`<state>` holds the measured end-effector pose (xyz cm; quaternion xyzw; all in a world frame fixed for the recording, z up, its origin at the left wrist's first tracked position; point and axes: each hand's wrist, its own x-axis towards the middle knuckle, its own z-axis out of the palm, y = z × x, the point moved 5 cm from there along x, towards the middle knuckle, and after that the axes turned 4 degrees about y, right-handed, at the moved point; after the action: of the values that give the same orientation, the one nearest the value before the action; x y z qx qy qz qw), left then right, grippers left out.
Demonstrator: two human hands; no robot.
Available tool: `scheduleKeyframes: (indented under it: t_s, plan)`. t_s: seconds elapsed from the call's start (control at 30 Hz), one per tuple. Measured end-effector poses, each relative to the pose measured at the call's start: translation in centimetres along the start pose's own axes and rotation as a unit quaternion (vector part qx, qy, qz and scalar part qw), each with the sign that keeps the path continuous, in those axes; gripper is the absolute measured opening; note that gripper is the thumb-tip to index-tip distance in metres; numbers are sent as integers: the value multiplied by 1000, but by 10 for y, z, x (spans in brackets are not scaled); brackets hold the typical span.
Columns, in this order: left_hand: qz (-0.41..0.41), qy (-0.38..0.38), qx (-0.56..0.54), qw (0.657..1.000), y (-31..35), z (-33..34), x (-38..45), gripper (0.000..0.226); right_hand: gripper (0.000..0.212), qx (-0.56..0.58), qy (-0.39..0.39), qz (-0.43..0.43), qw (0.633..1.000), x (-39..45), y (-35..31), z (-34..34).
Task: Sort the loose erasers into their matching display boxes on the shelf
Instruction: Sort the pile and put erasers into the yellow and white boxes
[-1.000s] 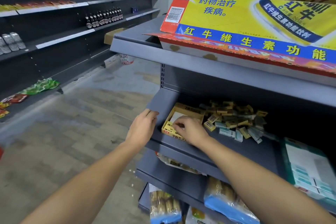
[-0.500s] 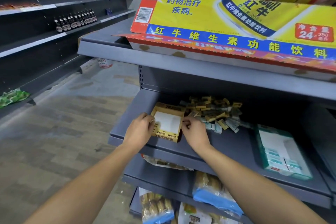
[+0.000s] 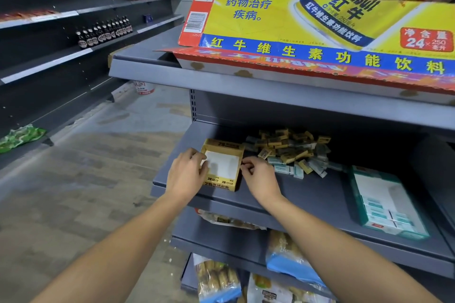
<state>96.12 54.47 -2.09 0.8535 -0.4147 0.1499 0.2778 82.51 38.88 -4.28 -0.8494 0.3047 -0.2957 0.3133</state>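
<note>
A small yellow display box with a bare white inside stands at the left end of the grey shelf. My left hand grips its left wall. My right hand pinches its right wall with curled fingers. Just right of the box lies a heap of several loose erasers, yellow-sleeved ones on top and teal-and-white ones at the front. A teal display box with a few teal erasers at its front lies at the right end of the shelf.
A large yellow drink carton overhangs the shelf above. Bagged snacks fill the lower shelves. Across the aisle floor, a dark rack holds bottles and a green packet.
My left hand left the shelf's edge and took the yellow box's left wall; my right hand shifted from inside the box to its right wall. The box now sits squarer and the view panned right.
</note>
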Motion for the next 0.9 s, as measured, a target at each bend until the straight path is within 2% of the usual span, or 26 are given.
scheduleKeyframes:
  t_s: [0.2, 0.43, 0.53, 0.67, 0.77, 0.9]
  plan:
    - [55, -23, -45, 997, 55, 30, 13, 24, 26, -69, 20, -1, 997, -4, 33, -47]
    - [114, -66, -79, 988, 117, 65, 23, 17, 28, -168, 45, 7, 985, -4, 77, -106]
    - [131, -72, -72, 986, 126, 71, 26, 16, 26, -224, 30, -30, 974, 7, 80, -111]
    - [141, -82, -58, 985, 125, 74, 32, 18, 44, -321, -23, -87, 943, 24, 75, -102]
    - [128, -86, -68, 986, 122, 74, 37, 23, 61, -317, -54, -109, 941, 32, 71, -94]
    - [126, -82, -51, 987, 120, 74, 42, 22, 52, -255, -86, -86, 959, 39, 75, -88]
